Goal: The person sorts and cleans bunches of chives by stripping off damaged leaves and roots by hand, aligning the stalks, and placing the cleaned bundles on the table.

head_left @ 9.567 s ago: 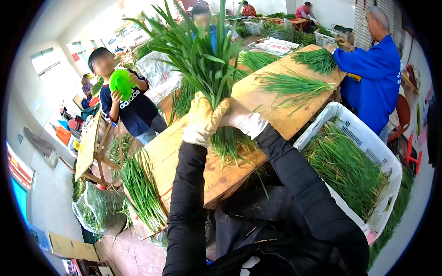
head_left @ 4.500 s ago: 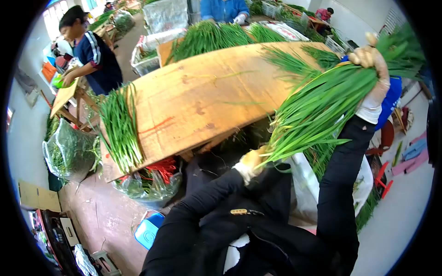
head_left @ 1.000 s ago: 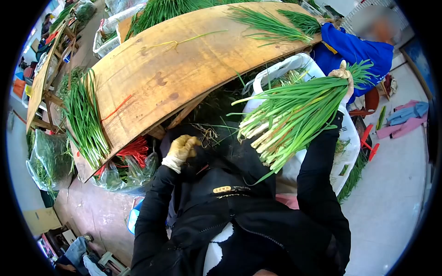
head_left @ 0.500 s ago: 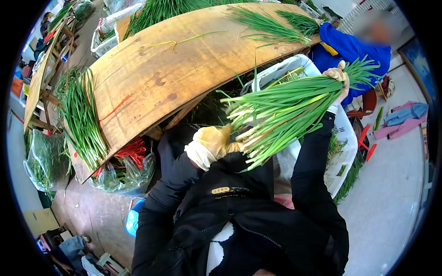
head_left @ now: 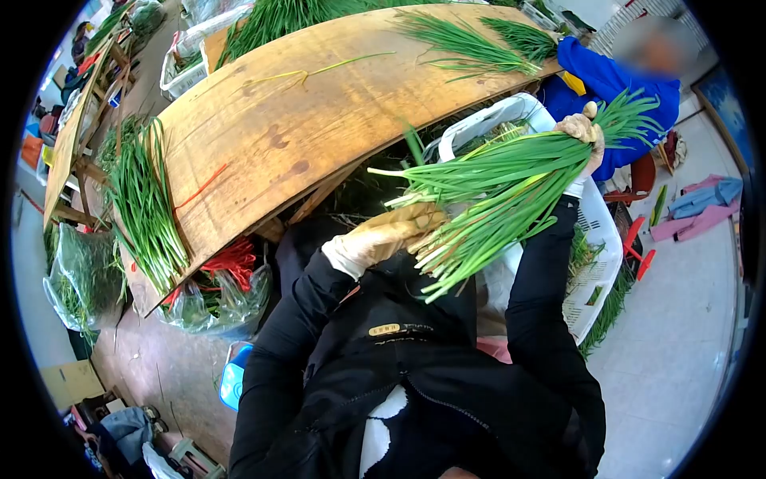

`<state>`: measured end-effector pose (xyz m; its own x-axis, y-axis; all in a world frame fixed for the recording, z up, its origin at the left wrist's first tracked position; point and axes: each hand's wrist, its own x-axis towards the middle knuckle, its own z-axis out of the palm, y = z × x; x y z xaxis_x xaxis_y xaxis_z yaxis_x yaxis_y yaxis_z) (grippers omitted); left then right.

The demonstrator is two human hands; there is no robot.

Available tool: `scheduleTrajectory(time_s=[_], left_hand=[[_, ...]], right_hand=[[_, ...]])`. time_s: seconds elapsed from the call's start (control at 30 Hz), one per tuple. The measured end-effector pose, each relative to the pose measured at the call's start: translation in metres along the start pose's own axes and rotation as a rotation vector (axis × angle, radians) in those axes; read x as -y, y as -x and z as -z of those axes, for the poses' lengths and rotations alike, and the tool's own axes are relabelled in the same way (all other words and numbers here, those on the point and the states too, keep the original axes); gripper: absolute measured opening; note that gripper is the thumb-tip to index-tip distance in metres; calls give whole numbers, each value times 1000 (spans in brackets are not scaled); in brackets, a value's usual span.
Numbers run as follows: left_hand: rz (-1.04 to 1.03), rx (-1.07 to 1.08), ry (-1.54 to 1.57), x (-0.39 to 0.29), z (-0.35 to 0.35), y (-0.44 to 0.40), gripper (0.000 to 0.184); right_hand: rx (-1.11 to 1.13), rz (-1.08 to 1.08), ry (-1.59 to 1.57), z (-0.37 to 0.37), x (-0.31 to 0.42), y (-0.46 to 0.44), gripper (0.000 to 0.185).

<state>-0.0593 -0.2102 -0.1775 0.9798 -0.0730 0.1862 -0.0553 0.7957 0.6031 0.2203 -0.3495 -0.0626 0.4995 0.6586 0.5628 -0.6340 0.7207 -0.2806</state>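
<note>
Head view showed the bunch of long green leaves [head_left: 511,180] in the air, over the white basket [head_left: 597,267], of which it covered a large part. The right hand [head_left: 585,137] had its grip closed around the leafy part; leaf tips came out beyond it, in front of the person in blue [head_left: 630,96], so they hid some of the clothing. The left hand [head_left: 391,235] was at the pale stem ends. Its fingertips were partly hidden between stems, and I cannot tell if this grip was pinching. Beside them stood the counter [head_left: 311,128], with the smaller bunch [head_left: 148,215] and the red strip [head_left: 201,188] at its left end. Below its edge, the clear bag [head_left: 219,307] was partly covered. The far greens [head_left: 275,24] were cut off by the top border.
</note>
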Motion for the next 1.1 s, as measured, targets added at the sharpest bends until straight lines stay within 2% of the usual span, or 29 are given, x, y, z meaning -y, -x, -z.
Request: scheduleTrajectory(time_s=[0.03, 0.1, 0.13, 0.2, 0.27, 0.37, 0.4, 0.43, 0.47, 0.5, 0.53, 0.57, 0.6, 0.63, 0.67, 0.73, 0.77, 0.8, 0.9, 0.93, 1.0, 1.03, 1.07, 1.1], left_hand=[[49, 75, -43, -2, -2, -7, 69], [2, -52, -139, 1, -17, -14, 49], [-16, -215, -60, 1, -28, -17, 39], [10, -236, 96, 8, -25, -21, 37], [-188, -139, 47, 13, -13, -25, 37], [-348, -91, 327, 18, -20, -14, 25], [-285, -91, 456, 15, -18, -3, 22], [-220, 29, 517, 9, -12, 11, 20], [-157, 79, 431, 6, 1, 22, 20], [-99, -31, 421, 7, 7, 38, 19], [-90, -328, 257, 12, 40, 71, 17], [-75, -467, 318, 20, 66, 92, 14], [21, -798, 347, 26, 91, 113, 15], [17, -963, 304, 27, 93, 122, 17], [176, -1102, -12, 29, 95, 129, 25], [217, -901, -468, 36, 82, 111, 56], [119, -730, -480, 31, 62, 95, 80], [87, -648, -614, 25, 46, 78, 89], [-22, -399, -521, 6, -1, 27, 101], [-235, -389, -477, 16, -2, 15, 80], [148, -352, -367, 13, 20, 13, 43], [166, -335, -396, 9, 16, 15, 22], [198, -323, -314, 13, 29, 22, 20], [252, -374, -323, 13, 40, 30, 17]], right_hand=[[19, -7, 3, 2, -4, -1, 21], [63, -61, -30, 4, -9, -4, 27], [63, -61, -31, 3, -11, -4, 27], [65, -69, 10, 1, -14, -4, 30], [77, -75, 25, -3, -15, -4, 30], [46, -49, 56, 1, -6, -4, 31], [8, -16, 68, 3, -2, -4, 31], [-9, -47, 17, -2, 0, -3, 26], [-12, -44, 17, -3, 5, -3, 26], [12, -37, 24, -3, 13, -3, 24], [37, -30, 32, -3, 22, -3, 21], [9, 8, 44, -5, 27, -1, 12], [7, 11, 44, -4, 30, 0, 12], [38, 38, 47, -1, 33, 1, 21], [70, 64, 50, 2, 36, 1, 31], [59, 47, 51, 5, 37, 0, 31], [49, 47, 38, 4, 33, -1, 31], [42, 47, 23, 5, 29, -2, 31], [64, 18, 42, 14, 23, -3, 27], [97, 7, 37, 15, 20, -3, 26], [175, 0, -62, 14, 18, -1, 24], [199, 2, -78, 12, 19, 0, 20], [223, 8, -95, 10, 20, 0, 15], [376, -69, -96, 11, 24, -5, 22]])
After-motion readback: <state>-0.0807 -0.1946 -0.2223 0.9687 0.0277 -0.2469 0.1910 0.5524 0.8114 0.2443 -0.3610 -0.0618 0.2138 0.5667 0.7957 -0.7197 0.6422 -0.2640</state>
